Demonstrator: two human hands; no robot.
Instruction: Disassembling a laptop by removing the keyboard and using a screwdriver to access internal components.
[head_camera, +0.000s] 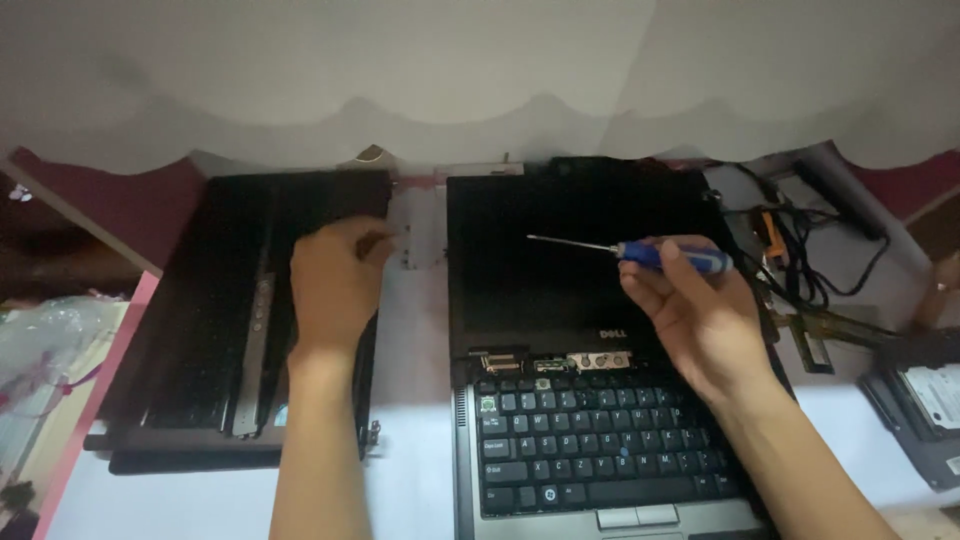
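Resting in the right hand (700, 310) grip, screwdriver (640, 252) points left over laptop (560, 290).

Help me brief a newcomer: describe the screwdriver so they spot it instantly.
Find the open laptop with the dark screen laid flat at centre. Above that screen, the right hand holds the screwdriver level. It is the only tool with a blue handle and thin silver shaft, pointing left.

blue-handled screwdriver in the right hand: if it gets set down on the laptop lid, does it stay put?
Probably not reliably. The screwdriver has a rounded blue handle and a thin shaft, so it would likely roll on the smooth dark lid. It looks stiff and light; the right hand holds it with just the fingers.
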